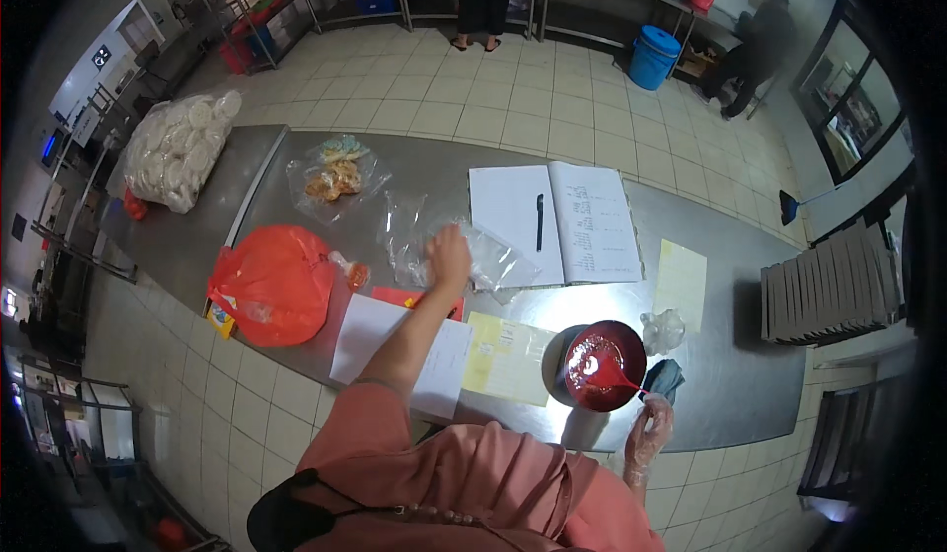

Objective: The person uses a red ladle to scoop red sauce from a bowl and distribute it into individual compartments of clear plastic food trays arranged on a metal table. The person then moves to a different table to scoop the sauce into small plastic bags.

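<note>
In the head view my right hand [649,433], in a clear plastic glove, holds the handle end of a red plastic spoon [611,374]. The spoon's bowl rests inside a dark pot with a red inner wall [635,352], which holds a shiny red sauce [588,352]. My bare left hand [449,256] reaches forward onto clear plastic bags [407,237]; its fingertips are hard to make out, so I cannot tell if they pinch the plastic. Some of this plastic overlaps an open ledger book [510,189] with handwriting, on which a black pen [539,223] lies. Beside the pot sits a dark blue-grey cloth [666,380].
A full red plastic bag [277,285] and a clear bag of food [333,178] stand left on the steel table [710,411]. Papers [399,348] lie near me. Stacked cardboard [828,285] is at right, a large bag of pale rounds [177,149] at far left. Two people are beyond.
</note>
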